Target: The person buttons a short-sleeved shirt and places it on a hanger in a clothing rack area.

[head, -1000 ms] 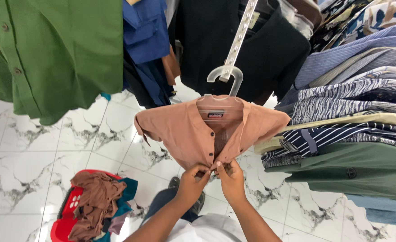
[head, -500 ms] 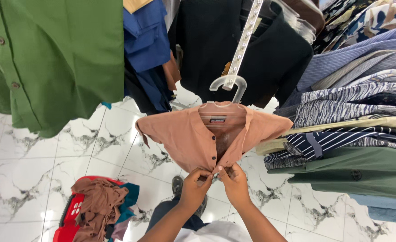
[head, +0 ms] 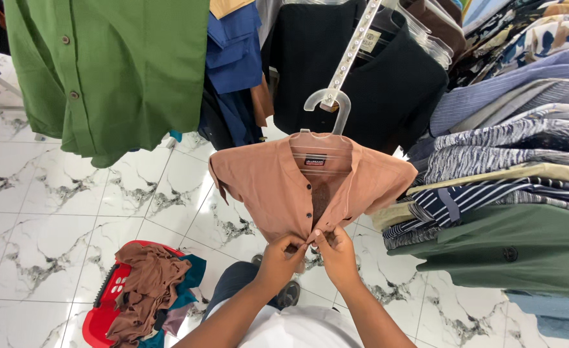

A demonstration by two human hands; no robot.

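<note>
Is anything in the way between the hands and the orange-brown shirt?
No. The left hand and the right hand both already pinch the front opening of the orange-brown shirt, near its lower edge. Nothing visible lies between them and the cloth.

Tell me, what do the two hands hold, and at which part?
Both the left hand and the right hand pinch the brown shirt on the hanger, at the front button placket near its lower edge.

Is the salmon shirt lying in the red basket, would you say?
No, the salmon shirt hangs on a clear hanger, apart from the red basket.
</note>
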